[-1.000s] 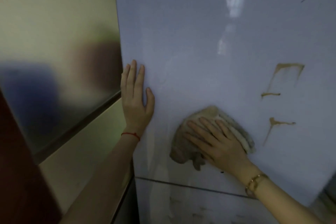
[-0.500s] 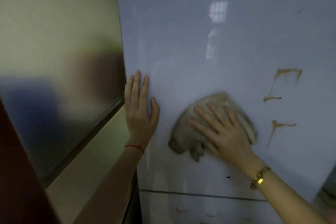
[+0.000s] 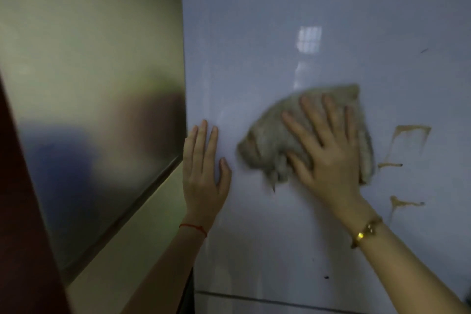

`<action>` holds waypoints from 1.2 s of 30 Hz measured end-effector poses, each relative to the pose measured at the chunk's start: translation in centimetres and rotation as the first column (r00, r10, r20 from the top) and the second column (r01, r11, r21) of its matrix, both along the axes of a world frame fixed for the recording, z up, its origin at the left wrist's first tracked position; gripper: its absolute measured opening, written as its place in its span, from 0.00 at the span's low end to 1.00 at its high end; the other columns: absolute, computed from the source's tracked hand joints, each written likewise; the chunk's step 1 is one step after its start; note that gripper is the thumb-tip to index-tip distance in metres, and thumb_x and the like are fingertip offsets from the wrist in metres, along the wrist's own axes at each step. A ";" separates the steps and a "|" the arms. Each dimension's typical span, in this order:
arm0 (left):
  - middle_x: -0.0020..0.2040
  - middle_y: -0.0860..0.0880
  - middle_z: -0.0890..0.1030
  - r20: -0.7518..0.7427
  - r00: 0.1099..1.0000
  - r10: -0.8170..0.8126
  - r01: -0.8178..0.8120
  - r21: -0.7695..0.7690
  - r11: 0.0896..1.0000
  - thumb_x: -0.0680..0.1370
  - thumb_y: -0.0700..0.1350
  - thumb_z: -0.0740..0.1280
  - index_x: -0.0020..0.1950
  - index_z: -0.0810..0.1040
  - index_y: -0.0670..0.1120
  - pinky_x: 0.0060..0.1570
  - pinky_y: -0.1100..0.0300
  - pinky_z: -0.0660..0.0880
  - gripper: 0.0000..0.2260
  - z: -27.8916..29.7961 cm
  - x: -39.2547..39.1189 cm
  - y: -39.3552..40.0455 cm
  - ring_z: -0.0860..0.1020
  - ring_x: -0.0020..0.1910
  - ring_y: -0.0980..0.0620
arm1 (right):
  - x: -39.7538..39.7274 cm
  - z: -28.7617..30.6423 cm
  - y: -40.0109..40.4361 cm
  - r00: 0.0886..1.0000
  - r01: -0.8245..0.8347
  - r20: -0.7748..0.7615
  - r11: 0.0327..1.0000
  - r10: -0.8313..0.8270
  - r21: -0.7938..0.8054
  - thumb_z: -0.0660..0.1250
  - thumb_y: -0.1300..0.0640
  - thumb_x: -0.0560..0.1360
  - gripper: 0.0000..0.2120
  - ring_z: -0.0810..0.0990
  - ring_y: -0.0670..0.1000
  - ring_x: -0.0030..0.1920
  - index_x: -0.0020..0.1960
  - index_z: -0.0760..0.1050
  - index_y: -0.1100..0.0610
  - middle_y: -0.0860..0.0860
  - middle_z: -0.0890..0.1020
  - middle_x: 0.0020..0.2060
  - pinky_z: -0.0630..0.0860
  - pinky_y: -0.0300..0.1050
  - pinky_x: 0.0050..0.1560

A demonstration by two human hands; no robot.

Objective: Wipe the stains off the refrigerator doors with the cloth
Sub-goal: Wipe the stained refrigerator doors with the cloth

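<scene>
The wiping step is in hand. The right hand [image 3: 328,150] presses the cloth [image 3: 270,140] flat against the refrigerator door [image 3: 254,46] with fingers straight and spread, about mid-width of the door and above its bottom edge. The left hand [image 3: 202,176], fingers straight and together, rests flat on the door at its left edge, steadying it. Brown stains [image 3: 407,145] run just right of the cloth, toward the door's right edge; a dark speck [image 3: 326,277] lower down may be dirt, though blur makes that uncertain. Next, the cloth probably needs sliding right under firm pressure across those streaks.
</scene>
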State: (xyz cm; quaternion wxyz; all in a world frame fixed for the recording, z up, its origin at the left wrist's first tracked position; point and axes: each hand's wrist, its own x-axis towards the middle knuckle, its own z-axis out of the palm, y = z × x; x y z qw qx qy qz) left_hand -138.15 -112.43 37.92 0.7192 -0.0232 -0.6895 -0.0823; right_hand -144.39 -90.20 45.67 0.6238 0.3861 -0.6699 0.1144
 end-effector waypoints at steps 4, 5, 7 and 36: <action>0.81 0.49 0.59 0.011 1.000 0.005 -0.005 0.013 1.000 0.82 0.41 0.60 0.80 0.60 0.46 0.81 0.52 0.56 0.26 0.0 0.0 0.1 0.59 0.81 0.44 | -0.4 9.2 -2.4 1.000 0.002 -0.004 0.966 -0.003 -0.258 0.59 0.42 0.82 0.25 0.57 0.60 0.79 0.76 0.65 0.48 0.54 0.65 0.77 0.46 0.60 0.80; 0.81 0.49 0.59 0.017 1.000 0.000 -0.001 0.017 1.000 0.82 0.41 0.60 0.80 0.59 0.47 0.81 0.53 0.56 0.26 0.0 0.0 0.1 0.59 0.81 0.44 | -0.1 9.9 -3.3 1.000 -0.018 -0.013 0.969 0.015 -0.246 0.59 0.42 0.82 0.25 0.58 0.61 0.79 0.76 0.65 0.48 0.54 0.64 0.77 0.47 0.60 0.80; 0.82 0.50 0.58 0.030 0.999 -0.014 0.013 0.035 0.999 0.82 0.42 0.60 0.80 0.60 0.47 0.81 0.53 0.56 0.26 0.0 0.0 0.1 0.58 0.82 0.45 | 0.9 8.6 -4.6 0.998 -0.068 -0.028 0.988 0.065 -0.142 0.60 0.44 0.82 0.25 0.58 0.61 0.79 0.76 0.65 0.50 0.55 0.64 0.77 0.46 0.59 0.80; 0.80 0.40 0.62 0.048 0.996 0.075 -0.074 -0.014 0.997 0.82 0.45 0.59 0.78 0.64 0.39 0.82 0.45 0.52 0.24 2.2 -2.4 7.5 0.57 0.81 0.41 | -4.9 5.9 9.4 1.000 0.004 -0.018 0.964 -0.009 -0.267 0.61 0.44 0.82 0.25 0.56 0.60 0.80 0.77 0.64 0.49 0.55 0.64 0.77 0.50 0.64 0.80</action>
